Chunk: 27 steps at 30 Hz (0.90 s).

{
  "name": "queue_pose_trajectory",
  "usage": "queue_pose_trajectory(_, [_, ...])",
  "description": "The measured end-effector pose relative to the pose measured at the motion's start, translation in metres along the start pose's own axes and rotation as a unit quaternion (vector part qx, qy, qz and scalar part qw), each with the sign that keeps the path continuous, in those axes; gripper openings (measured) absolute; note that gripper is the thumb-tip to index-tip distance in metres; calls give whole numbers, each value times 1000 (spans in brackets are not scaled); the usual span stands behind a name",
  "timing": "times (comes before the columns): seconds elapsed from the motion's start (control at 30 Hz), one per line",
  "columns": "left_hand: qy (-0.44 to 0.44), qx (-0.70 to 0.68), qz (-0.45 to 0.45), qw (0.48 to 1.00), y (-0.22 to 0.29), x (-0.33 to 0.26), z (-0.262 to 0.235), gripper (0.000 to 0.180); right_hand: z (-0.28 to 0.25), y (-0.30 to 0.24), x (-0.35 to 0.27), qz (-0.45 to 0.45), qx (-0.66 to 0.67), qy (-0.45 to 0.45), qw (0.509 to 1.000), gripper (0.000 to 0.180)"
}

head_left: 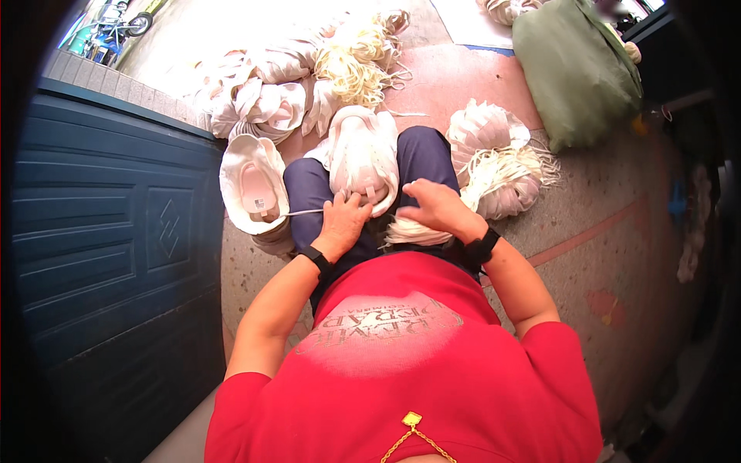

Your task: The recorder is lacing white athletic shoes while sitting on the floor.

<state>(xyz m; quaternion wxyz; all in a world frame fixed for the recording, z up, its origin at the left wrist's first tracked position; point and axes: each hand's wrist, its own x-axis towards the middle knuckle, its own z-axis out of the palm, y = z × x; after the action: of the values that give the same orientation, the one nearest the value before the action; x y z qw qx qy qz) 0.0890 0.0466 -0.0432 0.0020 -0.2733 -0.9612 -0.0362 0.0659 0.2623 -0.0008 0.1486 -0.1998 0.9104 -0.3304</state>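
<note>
A pale pink-white shoe upper (359,150) lies across my lap between my knees, its heel end toward me. My left hand (345,221) grips its heel edge, fingers curled over the rim. A thin pale lace (302,212) runs out leftward beside that hand. My right hand (438,207) hovers just right of the upper, thumb and fingers apart, with nothing visible in it. Below it, a bundle of cream laces (417,233) rests on my lap. By my left knee, another upper (253,185) sits on top of a stack, its insole facing up.
Heaped uppers (266,96) and loose yellowish laces (355,65) lie ahead. To the right are bundled uppers (486,131) with a hank of laces (505,174), and a large green sack (575,73) beyond. A blue panelled door (116,208) stands at my left.
</note>
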Motion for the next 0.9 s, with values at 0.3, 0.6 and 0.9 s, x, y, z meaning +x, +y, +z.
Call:
queue_pose_trajectory(0.3, [6, -99, -8, 995, -14, 6, -2, 12, 22, 1, 53, 54, 29, 127, 990, 24])
queue_pose_trajectory(0.6, [133, -182, -22, 974, -10, 16, -38, 17, -97, -72, 78, -180, 249, 194, 932, 16])
queue_pose_trajectory(0.9, [-77, -792, -284, 535, -21, 26, -68, 29, 24, -46, 31, -71, 325, -283, 900, 15])
